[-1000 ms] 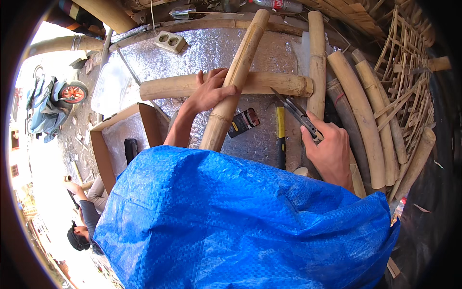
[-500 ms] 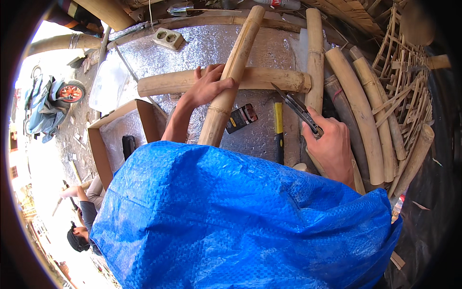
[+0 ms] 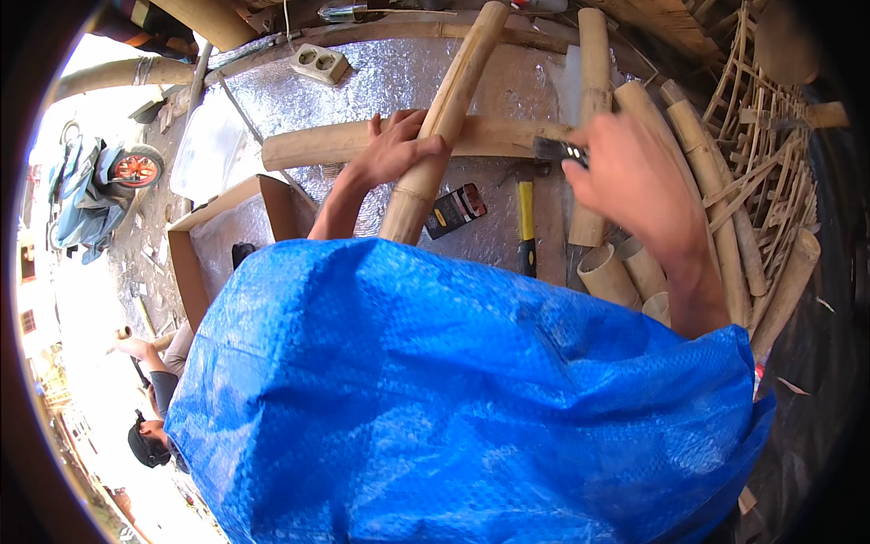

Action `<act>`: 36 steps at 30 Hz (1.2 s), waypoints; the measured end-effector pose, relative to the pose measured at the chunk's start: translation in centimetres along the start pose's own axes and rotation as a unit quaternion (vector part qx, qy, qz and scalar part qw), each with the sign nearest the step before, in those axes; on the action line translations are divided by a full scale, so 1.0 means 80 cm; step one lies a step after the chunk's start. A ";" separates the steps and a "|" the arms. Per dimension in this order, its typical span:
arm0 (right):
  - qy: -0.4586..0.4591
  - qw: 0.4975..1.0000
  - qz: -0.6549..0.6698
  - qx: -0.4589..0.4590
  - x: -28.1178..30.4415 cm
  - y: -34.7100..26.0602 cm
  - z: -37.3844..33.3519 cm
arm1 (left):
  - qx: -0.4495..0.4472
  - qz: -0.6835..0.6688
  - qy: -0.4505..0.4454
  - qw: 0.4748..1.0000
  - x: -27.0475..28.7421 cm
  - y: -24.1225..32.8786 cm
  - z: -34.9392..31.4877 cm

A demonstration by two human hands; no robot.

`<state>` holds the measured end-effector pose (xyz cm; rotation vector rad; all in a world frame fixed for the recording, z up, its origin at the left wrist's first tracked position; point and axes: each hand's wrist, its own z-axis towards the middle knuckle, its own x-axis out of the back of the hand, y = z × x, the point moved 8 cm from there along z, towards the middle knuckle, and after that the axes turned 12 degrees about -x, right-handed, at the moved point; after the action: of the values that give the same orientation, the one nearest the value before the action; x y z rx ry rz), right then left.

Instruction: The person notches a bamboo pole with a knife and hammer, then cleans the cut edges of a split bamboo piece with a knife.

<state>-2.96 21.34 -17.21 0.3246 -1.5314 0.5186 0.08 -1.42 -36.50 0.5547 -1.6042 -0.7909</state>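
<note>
A split bamboo pole (image 3: 464, 77) slants across a horizontal bamboo piece (image 3: 308, 148), on which it rests. My left hand (image 3: 391, 156) is wrapped round the slanting pole at the crossing, thumb on top. In my right hand (image 3: 634, 177), smeared by motion, is a dark-handled utility knife (image 3: 559, 152), over the right end of the horizontal piece. Its blade is too blurred to make out. Below the knife lies a hammer (image 3: 526, 218) with a yellow and black handle. A blue tarp (image 3: 453, 390) covers my lap.
Left of the poles stands an open cardboard box (image 3: 186, 263); a small dark package (image 3: 456, 210) lies nearer the middle. A white socket block (image 3: 319, 63) sits at the back. Bamboo lengths (image 3: 714, 199) and thin strips are piled right. A person (image 3: 149, 440) is at far left.
My right hand has moved up and away from me with the knife, which now reaches over the horizontal bamboo's right end. Cut bamboo ends beside the hammer are uncovered. My left hand stays put.
</note>
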 end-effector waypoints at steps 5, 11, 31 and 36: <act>-0.081 0.990 -0.097 0.058 0.002 -0.082 0.070 | 0.032 -0.007 -0.015 0.999 0.017 -0.005 -0.014; -0.183 0.974 -0.131 -0.027 -0.017 -0.069 0.100 | 0.005 0.003 0.001 1.000 0.005 -0.010 -0.008; -0.214 0.968 -0.130 -0.032 -0.019 -0.055 0.132 | 0.047 -0.054 -0.021 0.997 0.018 -0.019 0.013; -0.108 0.990 -0.084 0.031 -0.014 -0.059 0.130 | -0.019 -0.007 0.053 0.998 0.038 0.006 -0.007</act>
<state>-9.43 11.87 -17.45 0.5687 -1.6811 0.4074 0.14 -3.45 -34.10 0.5714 -1.4865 -0.7886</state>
